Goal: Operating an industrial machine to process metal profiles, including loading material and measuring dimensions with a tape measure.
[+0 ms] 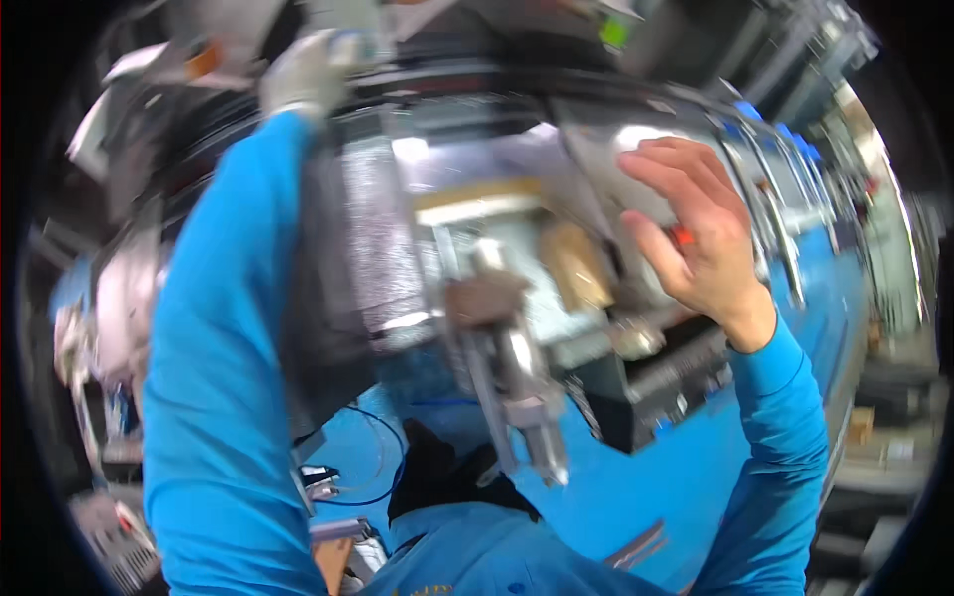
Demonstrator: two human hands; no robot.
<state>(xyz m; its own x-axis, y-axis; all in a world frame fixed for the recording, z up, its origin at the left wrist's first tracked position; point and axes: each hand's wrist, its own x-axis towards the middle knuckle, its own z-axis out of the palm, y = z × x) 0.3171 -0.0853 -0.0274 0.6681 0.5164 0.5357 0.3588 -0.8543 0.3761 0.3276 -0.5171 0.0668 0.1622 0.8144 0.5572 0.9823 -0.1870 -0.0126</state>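
Note:
My left hand (306, 77), in a pale glove, reaches to the far left of a machine that looks like a lathe. Motion blurs its fingers, and whether they hold anything is hidden. My right hand (701, 223) is bare and hovers over the machine's right side, fingers curved and spread apart with nothing in them. A metal slide with a spindle-like handle (537, 412) points toward me between my arms. Just left of my right hand lies a blurred tan block (576, 266), beside a yellow-edged strip (477, 204).
A shiny metal panel (383, 233) stands by my left forearm. A black box-like housing (656, 392) juts out under my right hand. The floor (606, 487) is blue, with a dark cable (397, 467) on it at left. Grey shelving or stock (894, 437) lines the right.

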